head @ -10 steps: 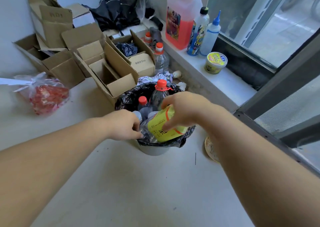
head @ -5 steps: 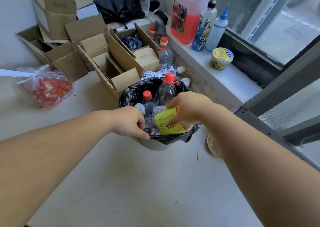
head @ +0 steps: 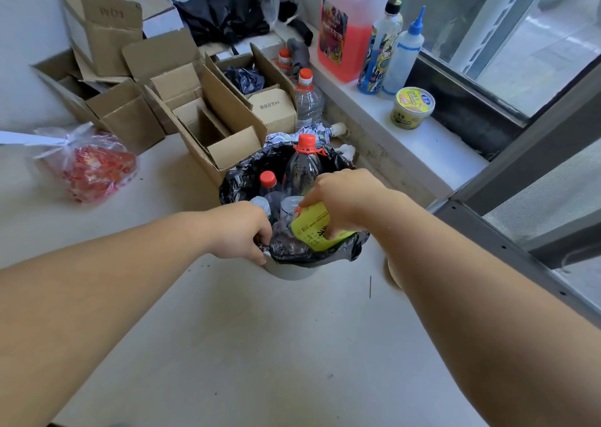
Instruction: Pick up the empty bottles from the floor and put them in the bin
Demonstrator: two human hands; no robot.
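Observation:
A small bin [head: 289, 270] lined with a black bag [head: 247, 179] stands on the floor, crowded with clear bottles; a tall one with a red cap [head: 304, 163] sticks up at the back. My right hand [head: 341, 195] grips a bottle with a yellow label [head: 313, 231] and presses it down inside the bin's near side. My left hand [head: 240, 231] pinches the bag at the bin's near-left rim. Another clear red-capped bottle [head: 307, 101] stands upright on the floor behind the bin, beside a cardboard box.
Open cardboard boxes [head: 208, 117] crowd the floor to the left and behind the bin. A plastic bag of red things [head: 91, 166] lies at the left. On the window ledge [head: 432, 143] stand a pink jug [head: 351, 26], two bottles and a yellow tub [head: 411, 107].
My right hand has pushed the yellow-labelled bottle lower into the bin. My left hand has shifted from the bottles onto the bag's rim.

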